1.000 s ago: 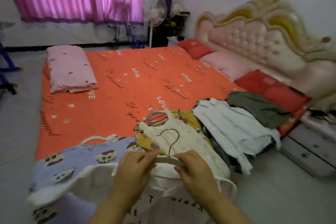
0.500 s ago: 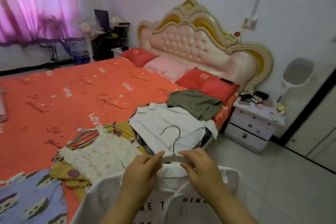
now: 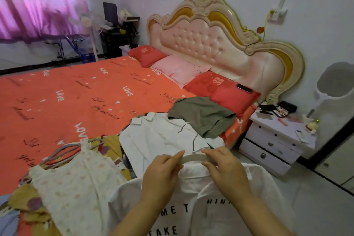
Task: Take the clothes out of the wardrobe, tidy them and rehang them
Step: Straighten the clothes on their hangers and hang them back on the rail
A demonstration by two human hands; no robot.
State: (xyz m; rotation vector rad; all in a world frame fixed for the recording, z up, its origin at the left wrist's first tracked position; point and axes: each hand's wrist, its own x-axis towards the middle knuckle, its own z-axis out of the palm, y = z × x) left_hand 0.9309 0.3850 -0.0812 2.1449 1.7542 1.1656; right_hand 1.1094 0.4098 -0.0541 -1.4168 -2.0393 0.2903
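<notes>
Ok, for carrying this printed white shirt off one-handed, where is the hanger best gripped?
Probably at the neck of the hanger, from above, just under the metal hook. The hook stands upright and free between the left hand and right hand, which pinch the bar on either side. The printed white shirt drapes evenly below, so a central grip should keep it level.

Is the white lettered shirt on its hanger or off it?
On it, it seems: the shirt drapes from the white hanger, its bar showing above the collar, left hand and right hand gripping the bar.
</notes>
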